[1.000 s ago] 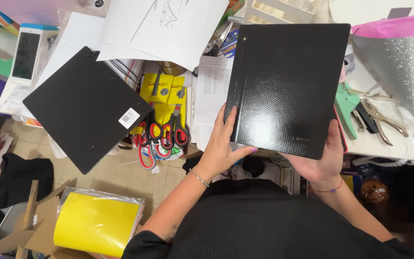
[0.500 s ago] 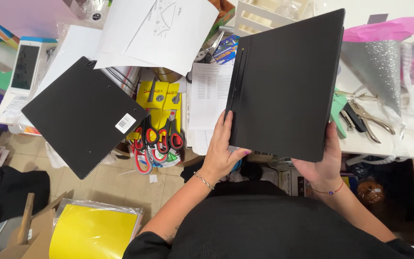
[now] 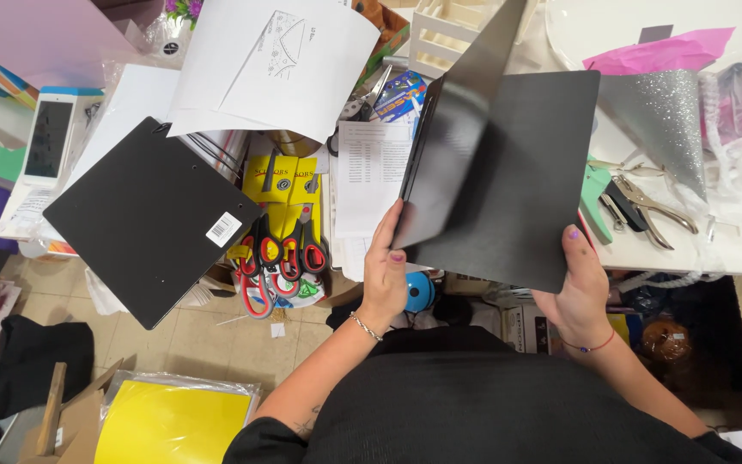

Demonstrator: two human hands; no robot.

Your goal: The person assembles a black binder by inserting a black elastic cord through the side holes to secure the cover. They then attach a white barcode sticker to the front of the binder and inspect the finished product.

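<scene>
I hold a black folder-like booklet (image 3: 517, 180) upright in front of me over the cluttered desk. My left hand (image 3: 386, 273) grips its lower left corner and lifts the glossy front cover, which swings up and open. My right hand (image 3: 579, 282) supports the lower right edge of the matte black sheet behind it. A bracelet sits on each wrist.
A second black board (image 3: 152, 219) with a white barcode label lies at the left. Red-handled scissors (image 3: 281, 249) on yellow cards hang beside it. White papers (image 3: 276, 64), a silver glitter cone (image 3: 663, 120), pliers (image 3: 654, 206), pink paper (image 3: 663, 50) and yellow sheets (image 3: 173, 425) on the floor surround me.
The black cover was flat and closed a second ago. My left hand has since lifted its front cover, which now stands open at an angle.
</scene>
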